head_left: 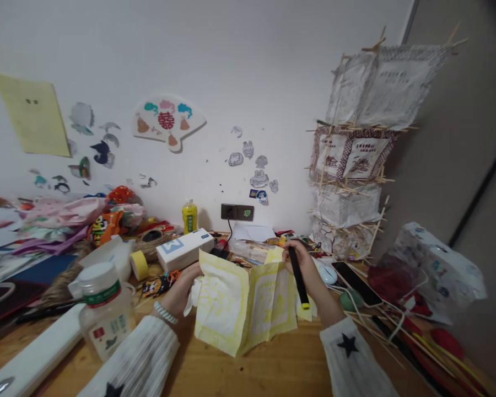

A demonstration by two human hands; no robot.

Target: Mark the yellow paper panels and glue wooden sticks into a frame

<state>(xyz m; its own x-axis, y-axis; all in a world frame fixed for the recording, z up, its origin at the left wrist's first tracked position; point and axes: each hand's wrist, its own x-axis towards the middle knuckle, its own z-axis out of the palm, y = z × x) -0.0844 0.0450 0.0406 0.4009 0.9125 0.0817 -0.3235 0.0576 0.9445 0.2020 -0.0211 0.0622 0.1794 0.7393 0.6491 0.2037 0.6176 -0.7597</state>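
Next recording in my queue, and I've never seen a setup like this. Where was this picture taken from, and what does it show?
There is no machine here: one person works with two bare hands, seen from a camera worn on the head, looking forward and down. The left hand holds the edge of a creased yellow-and-white sheet; its fingertips are hidden. The right hand holds a black pen with a yellow end. On the wooden table stand a clear jar, a white box and yellow tape, with a phone at right. Behind rises a tiered paper-and-stick tower.
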